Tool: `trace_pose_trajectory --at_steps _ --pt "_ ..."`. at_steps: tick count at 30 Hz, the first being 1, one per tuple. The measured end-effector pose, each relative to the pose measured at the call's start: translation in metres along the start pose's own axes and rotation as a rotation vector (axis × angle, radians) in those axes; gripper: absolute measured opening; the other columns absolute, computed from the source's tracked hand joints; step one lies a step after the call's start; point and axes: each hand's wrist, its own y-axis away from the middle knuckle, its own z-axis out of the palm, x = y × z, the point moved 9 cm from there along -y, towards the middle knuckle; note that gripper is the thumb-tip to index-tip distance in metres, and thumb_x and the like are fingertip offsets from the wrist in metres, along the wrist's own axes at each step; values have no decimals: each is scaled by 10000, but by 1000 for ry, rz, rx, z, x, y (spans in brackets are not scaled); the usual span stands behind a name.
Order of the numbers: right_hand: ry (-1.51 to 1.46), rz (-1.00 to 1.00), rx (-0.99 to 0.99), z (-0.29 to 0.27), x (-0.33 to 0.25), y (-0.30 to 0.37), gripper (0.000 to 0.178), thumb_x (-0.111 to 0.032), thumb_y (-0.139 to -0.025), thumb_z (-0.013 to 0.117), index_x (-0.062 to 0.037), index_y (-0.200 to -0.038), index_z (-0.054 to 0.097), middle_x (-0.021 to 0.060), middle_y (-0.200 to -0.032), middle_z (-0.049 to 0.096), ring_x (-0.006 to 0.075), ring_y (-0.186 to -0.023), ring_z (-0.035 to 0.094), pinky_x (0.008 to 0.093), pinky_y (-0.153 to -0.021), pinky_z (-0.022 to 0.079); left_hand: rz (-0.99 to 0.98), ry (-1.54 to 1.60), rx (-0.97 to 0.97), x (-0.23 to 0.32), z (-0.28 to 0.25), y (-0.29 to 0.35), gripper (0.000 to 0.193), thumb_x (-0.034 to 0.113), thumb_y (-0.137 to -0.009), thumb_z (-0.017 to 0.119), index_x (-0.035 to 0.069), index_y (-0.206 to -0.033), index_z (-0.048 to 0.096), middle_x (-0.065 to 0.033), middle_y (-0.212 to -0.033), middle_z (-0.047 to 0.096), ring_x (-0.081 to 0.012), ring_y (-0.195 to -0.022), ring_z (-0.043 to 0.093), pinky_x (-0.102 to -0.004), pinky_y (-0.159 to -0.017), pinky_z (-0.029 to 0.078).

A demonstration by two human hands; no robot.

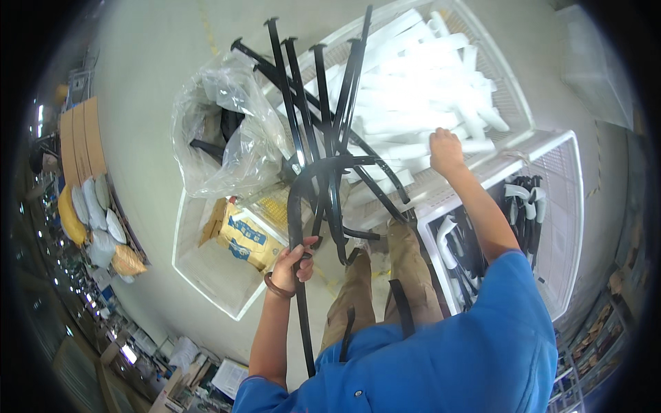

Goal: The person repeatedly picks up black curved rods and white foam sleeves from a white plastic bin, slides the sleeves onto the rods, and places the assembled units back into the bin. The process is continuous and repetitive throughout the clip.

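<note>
My left hand (292,264) is closed round a black bent tube (295,213), which stands upright with its curved top hooking to the right. My right hand (446,151) reaches into a large white crate (525,103) heaped with white foam sleeves (413,89). Its fingers are closed at one of the sleeves near the crate's front side. Just beyond the held tube, several other glossy black bent tubes (322,82) lean together and cross one another. Their flat-ended tips point away from me, and their curved ends come close to my legs.
At left, a clear plastic bag (255,148) with dark parts inside rests over a white crate (206,292) holding a yellow-and-blue sack (251,237). A second white crate (575,206) on the right contains black tubes, some with white sleeves. Cardboard (82,141) and filled bags (96,213) lie far left.
</note>
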Motion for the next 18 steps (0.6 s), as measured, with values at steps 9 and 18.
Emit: trace_pose_trajectory --at_steps 9,18 --pt "-284 115 519 -200 19 225 568 25 -640 624 -94 -1195 602 135 -990 640 338 -980 589 449 -948 391 13 -8 -450 36 66 77 443 273 -1009 510 19 -1369 472 13 -686 463 -79 -490 400 -237 -442 339" --pt "-241 279 753 -256 -55 378 609 33 -625 630 -77 -1221 580 131 -1060 611 334 -1026 561 483 -1028 359 -9 -332 -580 17 82 139 487 262 -982 564 -21 -1363 454 -4 -683 486 -71 -483 402 -236 -420 324"
